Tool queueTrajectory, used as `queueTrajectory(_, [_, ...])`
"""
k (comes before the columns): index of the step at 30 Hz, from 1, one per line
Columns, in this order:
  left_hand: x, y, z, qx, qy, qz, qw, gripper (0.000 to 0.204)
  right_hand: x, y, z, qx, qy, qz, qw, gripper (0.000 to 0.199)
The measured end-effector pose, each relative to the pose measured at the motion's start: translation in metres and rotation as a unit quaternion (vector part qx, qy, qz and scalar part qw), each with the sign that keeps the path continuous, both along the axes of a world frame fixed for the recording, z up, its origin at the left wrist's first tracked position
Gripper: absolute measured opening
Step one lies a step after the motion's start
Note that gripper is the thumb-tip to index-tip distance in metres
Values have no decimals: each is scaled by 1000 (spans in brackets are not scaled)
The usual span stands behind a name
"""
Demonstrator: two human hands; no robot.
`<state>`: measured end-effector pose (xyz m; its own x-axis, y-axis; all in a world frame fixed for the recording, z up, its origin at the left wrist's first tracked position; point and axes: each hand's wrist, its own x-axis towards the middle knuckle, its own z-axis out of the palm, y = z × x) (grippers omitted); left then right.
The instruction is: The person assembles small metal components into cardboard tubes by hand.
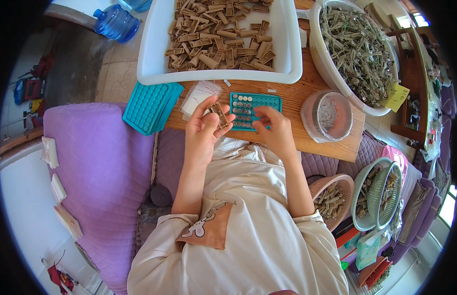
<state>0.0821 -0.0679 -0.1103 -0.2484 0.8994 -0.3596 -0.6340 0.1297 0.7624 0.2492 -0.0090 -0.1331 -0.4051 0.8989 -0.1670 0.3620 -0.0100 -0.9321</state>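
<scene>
Just above centre, toward 10 o'clock, the left hand (201, 130) grasps a brown plastic housing (219, 115), hollow side showing. Many more housings (218, 42) lie loose in the white bin (223, 76) at 12, so most seem yet to be handled. Silver button cells (242, 111) fill the left side of the turquoise tray (275, 100) at 1, bare pockets its right; the right hand (275, 128) bends over it, whether gripping a cell I cannot tell.

Around: purple quilted couch (91, 162) at 9, blue water bottle (118, 23) at 11, stacked trays (147, 105) at 10, wooden table (307, 73), basin of tangled wires (353, 49) at 2.
</scene>
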Motion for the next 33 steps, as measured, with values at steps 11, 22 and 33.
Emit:
queueTrajectory(11, [-3,-6,-2,-3,-37,-73,997,41,-12,-21,-14,238,-166,10,957,19])
queueTrajectory(22, [9,-9,10,4,-21,-156,988,34,-33,-29,45,334,35,-68,939,18])
queueTrajectory(33, [2,-15,-5,-22,34,-123,992,26,-12,-18,11,89,18,-105,990,27])
